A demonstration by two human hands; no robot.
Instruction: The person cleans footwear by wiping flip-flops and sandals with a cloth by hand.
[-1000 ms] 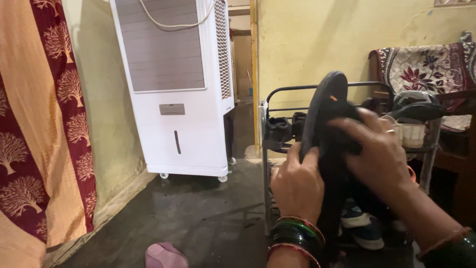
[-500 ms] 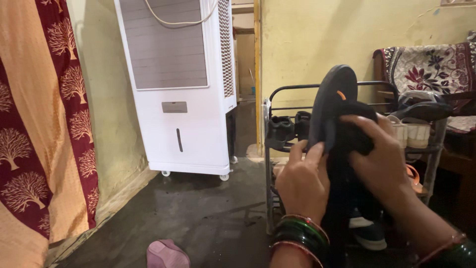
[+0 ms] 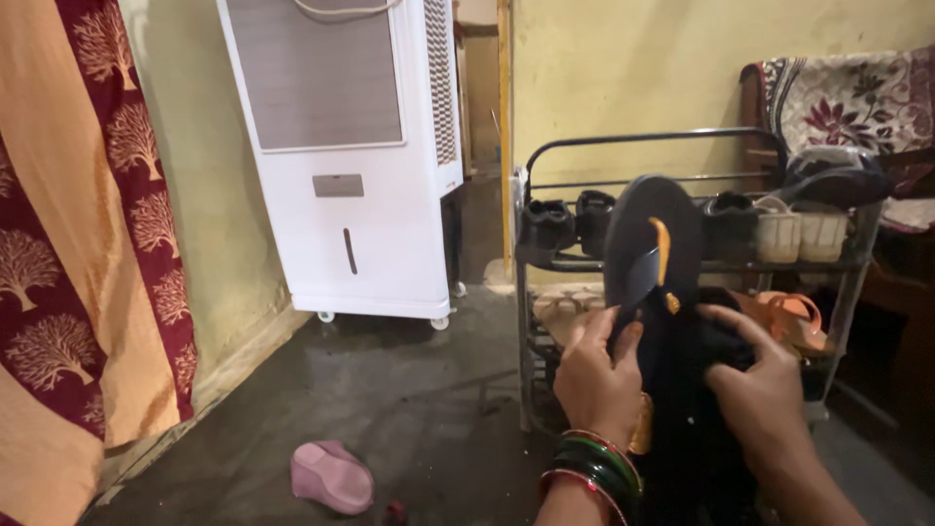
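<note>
Black rubber flip-flop with orange strap [image 3: 651, 244] | left hand [image 3: 596, 375] grips its edge | right hand [image 3: 765, 390] presses dark cloth [image 3: 716, 346] | hold steady, rub gently

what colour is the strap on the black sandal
Orange strap on the black sandal, seen in the head view.

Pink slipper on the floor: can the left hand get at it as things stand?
Probably not right away. The left hand is wrapped around the black sandal, raised before the shoe rack. The pink slipper lies apart, low to its left, with bare floor between.
</note>
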